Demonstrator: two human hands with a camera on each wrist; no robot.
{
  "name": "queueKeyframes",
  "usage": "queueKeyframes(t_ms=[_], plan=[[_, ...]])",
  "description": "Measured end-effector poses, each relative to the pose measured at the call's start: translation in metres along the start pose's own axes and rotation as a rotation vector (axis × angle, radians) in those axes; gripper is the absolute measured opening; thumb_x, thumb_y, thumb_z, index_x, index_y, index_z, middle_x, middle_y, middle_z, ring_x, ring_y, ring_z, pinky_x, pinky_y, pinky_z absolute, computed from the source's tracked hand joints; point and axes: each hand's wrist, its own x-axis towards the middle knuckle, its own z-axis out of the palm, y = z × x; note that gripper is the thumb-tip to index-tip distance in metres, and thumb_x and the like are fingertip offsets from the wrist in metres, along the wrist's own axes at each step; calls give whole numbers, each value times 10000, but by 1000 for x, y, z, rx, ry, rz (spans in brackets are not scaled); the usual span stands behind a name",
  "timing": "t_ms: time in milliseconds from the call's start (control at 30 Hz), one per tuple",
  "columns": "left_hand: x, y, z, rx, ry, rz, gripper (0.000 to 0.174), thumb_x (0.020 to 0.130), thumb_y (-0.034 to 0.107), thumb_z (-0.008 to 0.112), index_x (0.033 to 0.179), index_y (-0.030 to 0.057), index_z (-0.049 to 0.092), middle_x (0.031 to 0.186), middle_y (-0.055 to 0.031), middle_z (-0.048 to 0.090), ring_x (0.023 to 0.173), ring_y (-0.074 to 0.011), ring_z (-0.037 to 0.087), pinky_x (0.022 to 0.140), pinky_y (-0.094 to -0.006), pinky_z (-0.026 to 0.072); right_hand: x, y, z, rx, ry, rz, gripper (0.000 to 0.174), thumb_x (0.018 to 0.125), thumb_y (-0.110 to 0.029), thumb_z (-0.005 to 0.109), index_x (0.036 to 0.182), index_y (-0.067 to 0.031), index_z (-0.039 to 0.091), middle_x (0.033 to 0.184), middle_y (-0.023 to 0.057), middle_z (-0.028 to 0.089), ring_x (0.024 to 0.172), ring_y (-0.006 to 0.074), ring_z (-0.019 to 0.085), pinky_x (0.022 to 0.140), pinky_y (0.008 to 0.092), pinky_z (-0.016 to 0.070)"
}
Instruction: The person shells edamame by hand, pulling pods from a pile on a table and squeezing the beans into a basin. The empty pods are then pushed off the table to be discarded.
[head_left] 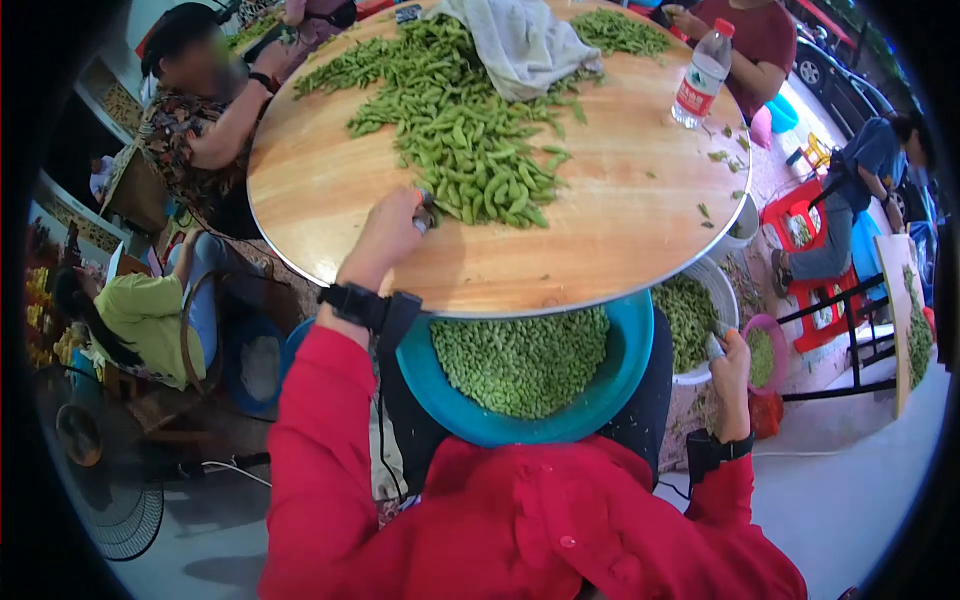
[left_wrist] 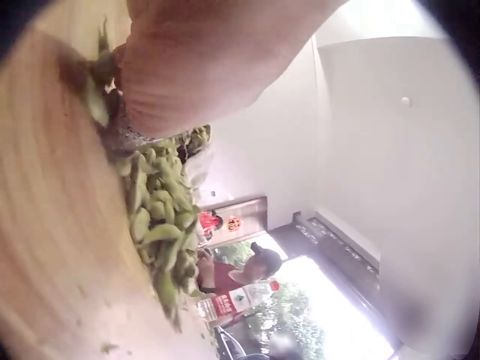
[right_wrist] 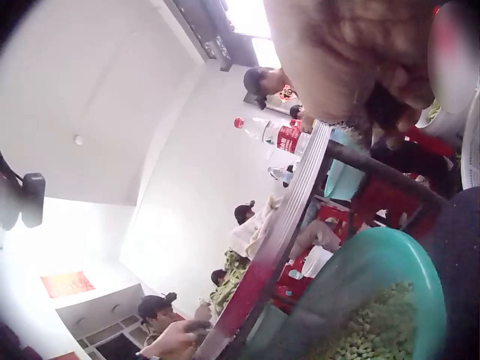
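I reckon halfway: teal basin [head_left: 612, 402] well filled, big pod pile [head_left: 465, 135] waits on counter [head_left: 620, 210]; left hand [head_left: 392, 232] fingers I cannot tell, right hand [head_left: 732, 368] grips pale object [head_left: 714, 346]

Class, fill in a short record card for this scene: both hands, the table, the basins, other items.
Left hand: at the near edge of the edamame pile; grip unclear
Right hand: lowered off the table, beside the white basin; grip unclear
Table: round, wooden, metal-rimmed
Teal basin: in the lap, full of edamame
Others: water bottle, grey cloth on the table
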Motion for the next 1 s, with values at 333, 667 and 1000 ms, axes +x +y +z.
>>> queueKeyframes(t_ms=[333, 667, 1000], plan=[[1, 14, -13, 287, 29, -64, 145, 705, 157, 600, 808, 58, 576, 716, -154, 595, 683, -315, 574, 593, -390, 441, -11, -58, 35, 72, -171, -95, 200, 781, -13, 525, 974, 27, 565, 837, 48, 599, 793, 112, 547, 731, 236, 427], [-81, 117, -18, -513, 56, -82, 77, 700, 78, 649, 729, 30, 597, 579, -2, 535, 531, -70, 435, 502, -217, 377, -24, -135, 102, 634, -740, -94, 264, 796, -84, 562, 1041, 15, 550, 909, 48, 583, 790, 99, 536, 704, 223, 427], [-126, 135, 21, -659, -309, -4, 207, 741, 37, 604, 938, 13, 544, 692, -26, 558, 596, -80, 458, 557, -224, 407, -32, -138, 112, 665, -825, -139, 194, 800, -51, 547, 983, 4, 581, 861, 5, 598, 787, 64, 516, 716, 223, 430]])
